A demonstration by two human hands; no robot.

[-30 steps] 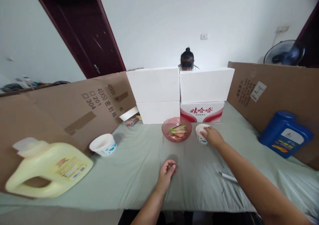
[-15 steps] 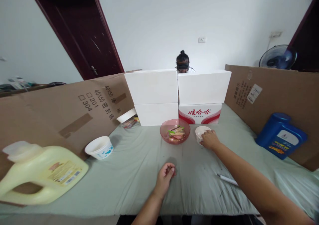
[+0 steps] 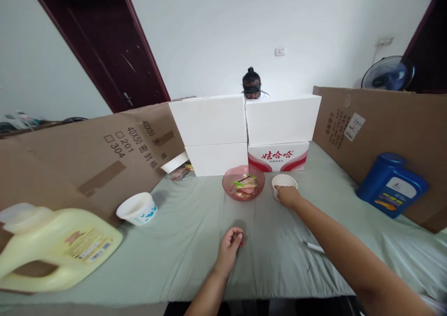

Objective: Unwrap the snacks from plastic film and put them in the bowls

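My right hand [image 3: 288, 197] is at the near side of a small white paper bowl [image 3: 284, 181], its fingers closed over the front rim. Just left of that bowl stands a pink translucent bowl [image 3: 226, 185] holding several small wrapped snack packets [image 3: 246, 185]. My left hand [image 3: 228, 246] rests on the cloth in front of the pink bowl, fingers curled in and thumb against them, with nothing showing in it.
White boxes [image 3: 209, 122] and a red-marked carton [image 3: 277, 156] are stacked behind the bowls; a person [image 3: 251, 80] sits beyond. Cardboard panels [image 3: 91, 153] flank the table. A yellow jug [image 3: 87, 241], another paper bowl [image 3: 139, 211], a blue bottle [image 3: 391, 185] and a white pen [image 3: 314, 247] are around.
My right hand has shifted from the right side of the paper bowl to its near rim. The left hand keeps its place and curl. The view has tilted slightly.
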